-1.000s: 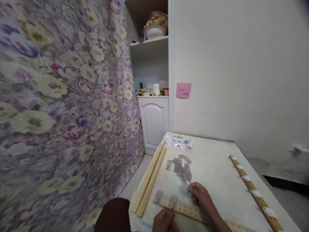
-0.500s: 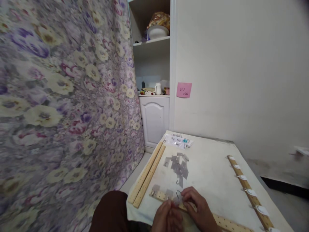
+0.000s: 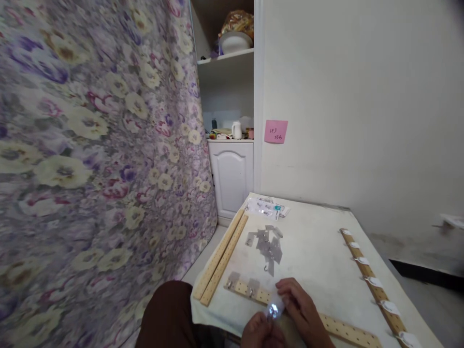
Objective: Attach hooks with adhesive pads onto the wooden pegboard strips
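Note:
My left hand (image 3: 261, 331) and my right hand (image 3: 300, 309) meet at the near table edge over a perforated wooden strip (image 3: 337, 330). Both pinch a small clear adhesive hook (image 3: 273, 310) that glints between their fingertips. Two clear hooks (image 3: 242, 283) are stuck on the left end of that strip. A pile of loose clear hooks (image 3: 268, 243) lies a little farther out on the white table (image 3: 319, 251).
Two more wooden strips (image 3: 222, 258) lie along the table's left edge. Another strip (image 3: 373, 285) with several white hooks runs down the right side. A plastic packet (image 3: 267, 208) lies at the far edge. A floral curtain (image 3: 90, 159) hangs left; a pink note (image 3: 276, 131) is stuck on the wall.
My right hand left the hook pile and came back to the strip with a hook. My left hand rose to meet it, and both now pinch the hook.

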Demonstrator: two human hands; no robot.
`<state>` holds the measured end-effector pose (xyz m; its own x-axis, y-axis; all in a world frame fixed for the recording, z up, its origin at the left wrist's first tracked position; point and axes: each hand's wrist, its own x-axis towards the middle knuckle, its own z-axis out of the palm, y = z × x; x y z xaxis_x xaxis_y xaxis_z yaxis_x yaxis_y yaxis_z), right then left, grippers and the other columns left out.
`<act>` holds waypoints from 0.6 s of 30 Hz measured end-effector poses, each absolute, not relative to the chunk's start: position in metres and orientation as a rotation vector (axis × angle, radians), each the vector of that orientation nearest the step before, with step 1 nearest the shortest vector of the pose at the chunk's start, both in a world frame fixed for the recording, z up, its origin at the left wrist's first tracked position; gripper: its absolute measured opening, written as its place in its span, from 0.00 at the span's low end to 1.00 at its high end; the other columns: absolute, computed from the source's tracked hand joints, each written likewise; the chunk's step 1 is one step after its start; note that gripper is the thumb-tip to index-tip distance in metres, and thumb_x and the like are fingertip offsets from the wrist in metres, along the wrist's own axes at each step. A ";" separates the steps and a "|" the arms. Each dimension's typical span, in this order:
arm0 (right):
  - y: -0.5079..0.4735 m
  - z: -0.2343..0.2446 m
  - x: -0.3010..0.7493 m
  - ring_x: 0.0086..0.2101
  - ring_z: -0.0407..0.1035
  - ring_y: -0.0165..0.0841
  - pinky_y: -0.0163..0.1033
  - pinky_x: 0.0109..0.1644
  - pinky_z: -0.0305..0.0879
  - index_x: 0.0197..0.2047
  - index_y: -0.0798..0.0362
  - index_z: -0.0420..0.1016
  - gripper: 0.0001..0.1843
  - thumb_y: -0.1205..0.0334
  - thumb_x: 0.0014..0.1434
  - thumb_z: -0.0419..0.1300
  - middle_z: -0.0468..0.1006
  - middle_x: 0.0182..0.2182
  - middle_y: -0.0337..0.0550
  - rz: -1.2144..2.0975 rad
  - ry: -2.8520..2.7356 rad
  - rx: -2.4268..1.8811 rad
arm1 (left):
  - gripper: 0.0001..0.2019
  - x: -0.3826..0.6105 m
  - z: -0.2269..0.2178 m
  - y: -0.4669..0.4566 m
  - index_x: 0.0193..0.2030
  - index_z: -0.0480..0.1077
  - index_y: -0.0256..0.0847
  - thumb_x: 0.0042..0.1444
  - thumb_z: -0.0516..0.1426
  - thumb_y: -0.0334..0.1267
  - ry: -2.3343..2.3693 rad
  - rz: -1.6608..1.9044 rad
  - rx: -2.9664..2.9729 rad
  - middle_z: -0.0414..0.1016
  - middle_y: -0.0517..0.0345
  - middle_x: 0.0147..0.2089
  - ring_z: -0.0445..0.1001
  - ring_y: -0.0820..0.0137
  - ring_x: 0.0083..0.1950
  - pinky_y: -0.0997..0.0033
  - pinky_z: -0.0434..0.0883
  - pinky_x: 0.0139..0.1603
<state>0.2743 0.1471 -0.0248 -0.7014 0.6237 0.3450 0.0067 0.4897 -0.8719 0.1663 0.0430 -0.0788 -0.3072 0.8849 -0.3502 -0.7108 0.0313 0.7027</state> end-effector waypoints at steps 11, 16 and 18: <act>0.163 -0.044 0.263 0.26 0.65 0.31 0.33 0.31 0.60 0.31 0.52 0.68 0.07 0.60 0.55 0.51 0.70 0.23 0.35 1.271 -2.128 -0.799 | 0.24 0.168 -0.078 0.051 0.27 0.61 0.40 0.33 0.66 0.54 1.083 1.551 0.196 0.78 0.54 0.24 0.73 0.72 0.18 0.79 0.58 0.17; 0.167 -0.047 0.259 0.28 0.66 0.32 0.34 0.33 0.61 0.33 0.52 0.69 0.08 0.63 0.54 0.50 0.73 0.27 0.38 1.133 -2.180 -0.823 | 0.24 0.171 -0.078 0.060 0.27 0.63 0.38 0.33 0.65 0.54 1.127 1.527 0.189 0.76 0.57 0.22 0.71 0.74 0.17 0.78 0.58 0.18; 0.169 -0.052 0.258 0.29 0.67 0.32 0.35 0.34 0.62 0.34 0.52 0.69 0.08 0.63 0.53 0.50 0.73 0.28 0.39 1.105 -2.202 -0.826 | 0.23 0.171 -0.076 0.063 0.27 0.63 0.38 0.34 0.65 0.53 1.129 1.527 0.157 0.74 0.60 0.21 0.70 0.74 0.17 0.78 0.57 0.18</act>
<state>0.2575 0.1685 -0.0516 -0.6687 0.7197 0.1869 0.2803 0.4768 -0.8331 0.1708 0.0630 -0.0756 -0.3191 0.8220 -0.4716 -0.6920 0.1380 0.7086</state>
